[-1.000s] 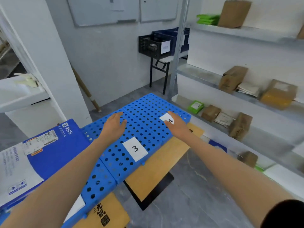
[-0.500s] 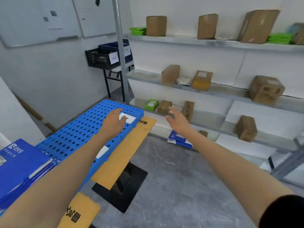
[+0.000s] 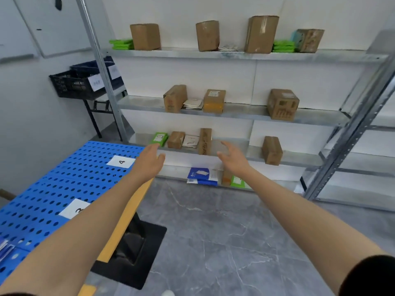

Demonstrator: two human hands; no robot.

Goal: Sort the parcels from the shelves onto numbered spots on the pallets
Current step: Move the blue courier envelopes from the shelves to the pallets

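Observation:
A metal shelf rack [image 3: 235, 113] holds cardboard boxes, green packets and white envelopes on several levels. My left hand [image 3: 149, 163] reaches out empty, fingers relaxed, in front of the green packet [image 3: 159, 138] on the lower shelf. My right hand [image 3: 234, 158] is spread open and empty, just right of an upright tall brown box [image 3: 205, 141]. Between them sit a small brown box [image 3: 175, 139] and a white envelope [image 3: 190, 141]. The blue perforated pallet [image 3: 64, 180] at the left carries label 4 [image 3: 121, 161] and label 3 [image 3: 74, 208].
Blue parcels [image 3: 202, 176] and a green packet [image 3: 238, 182] lie on the bottom shelf near the floor. Black crates [image 3: 74, 84] stand on a small table at the back left. A yellow board on a black base [image 3: 132, 251] juts from under the pallet. Grey floor spreads ahead.
The view has swung right from the pallet to the shelves. Both hands left the pallet's label 4 area and now reach toward the lower shelf parcels.

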